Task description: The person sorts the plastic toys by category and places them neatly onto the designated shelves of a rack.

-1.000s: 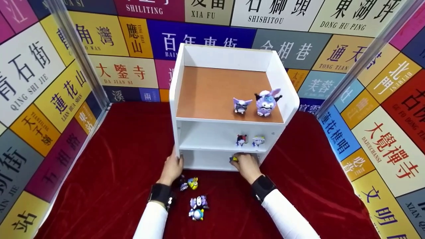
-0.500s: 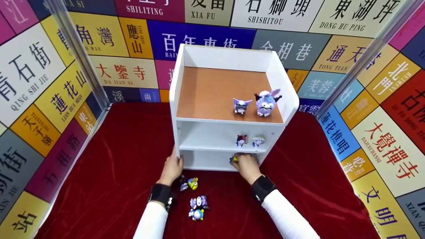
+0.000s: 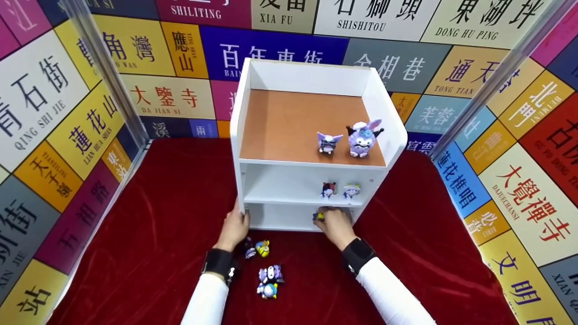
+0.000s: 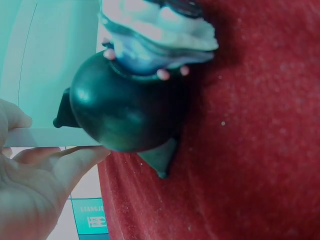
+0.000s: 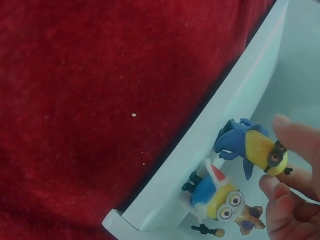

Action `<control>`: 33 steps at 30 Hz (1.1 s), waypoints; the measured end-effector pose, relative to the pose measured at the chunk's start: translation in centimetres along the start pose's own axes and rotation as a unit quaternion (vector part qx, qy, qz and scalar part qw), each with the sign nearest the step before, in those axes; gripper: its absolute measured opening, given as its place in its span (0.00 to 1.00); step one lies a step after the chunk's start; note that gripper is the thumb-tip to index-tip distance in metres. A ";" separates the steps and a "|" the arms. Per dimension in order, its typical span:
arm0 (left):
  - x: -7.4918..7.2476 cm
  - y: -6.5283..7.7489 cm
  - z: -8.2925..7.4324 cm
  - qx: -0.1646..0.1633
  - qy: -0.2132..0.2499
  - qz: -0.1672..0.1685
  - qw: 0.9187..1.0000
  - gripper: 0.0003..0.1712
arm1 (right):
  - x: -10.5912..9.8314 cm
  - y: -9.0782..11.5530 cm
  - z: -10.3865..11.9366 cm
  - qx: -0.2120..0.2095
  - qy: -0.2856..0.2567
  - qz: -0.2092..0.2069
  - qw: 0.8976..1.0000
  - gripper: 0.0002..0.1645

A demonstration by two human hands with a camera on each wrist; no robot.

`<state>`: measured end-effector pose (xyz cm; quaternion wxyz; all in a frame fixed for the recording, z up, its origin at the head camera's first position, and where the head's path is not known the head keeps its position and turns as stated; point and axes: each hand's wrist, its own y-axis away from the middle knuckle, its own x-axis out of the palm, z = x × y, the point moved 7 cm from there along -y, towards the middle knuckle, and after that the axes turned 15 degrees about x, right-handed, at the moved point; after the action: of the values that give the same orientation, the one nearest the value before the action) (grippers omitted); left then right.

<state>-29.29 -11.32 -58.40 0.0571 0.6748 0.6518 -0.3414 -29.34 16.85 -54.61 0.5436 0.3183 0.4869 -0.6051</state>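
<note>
Minion [image 5: 264, 151] in blue overalls sits at right fingertips [image 5: 295, 135] inside bottom shelf compartment; whether fingers pinch it or just touch it, cannot tell.

Left to right: left hand [image 3: 234, 228] grips front edge of shelf's left side panel, thumb and fingers wrapped round the white board [image 4: 50, 137]. Shelf [image 3: 311, 76] is white, three levels, brown top deck, stands on red cloth [image 3: 149, 216]. Just beside left wrist on cloth: dark toy [image 3: 249, 251] touching small yellow toy [image 3: 263, 248]; in the left wrist view the dark toy [image 4: 125, 107] shows as a round black head lying just beside the hand. Nearer the person, purple toy [image 3: 270, 274] and blue toy [image 3: 267, 290] lie together on cloth.

Top deck: small purple figure [image 3: 328, 143] beside bigger purple figure [image 3: 364, 139] with rabbit ears, both upright near front right. Middle level: red-black figure [image 3: 328, 190] and pale blue figure [image 3: 351, 191] side by side at right.

Right hand [image 3: 335, 224] reaches into bottom compartment at right. Second minion [image 5: 216, 196] with red-white hat lies by the compartment's front edge, next to the first, apart from the fingers.
</note>
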 end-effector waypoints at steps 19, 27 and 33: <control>0.2 0.0 -0.2 0.011 0.001 0.002 1.000 0.38 | -10.5 5.0 0.1 -0.074 -0.113 -0.173 0.976 0.03; 0.0 -0.5 -0.2 0.008 -0.008 -0.003 1.000 0.36 | -10.5 3.6 -9.2 0.144 -0.250 -0.217 0.932 0.04; 0.1 -0.2 0.0 0.003 -0.006 0.005 1.000 0.36 | -5.2 3.3 -11.6 0.220 -0.277 -0.048 0.934 0.31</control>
<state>-29.52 -11.20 -58.35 0.0604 0.6766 0.6466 -0.3470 -26.77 29.69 -54.37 0.5432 0.2261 0.1865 -0.7868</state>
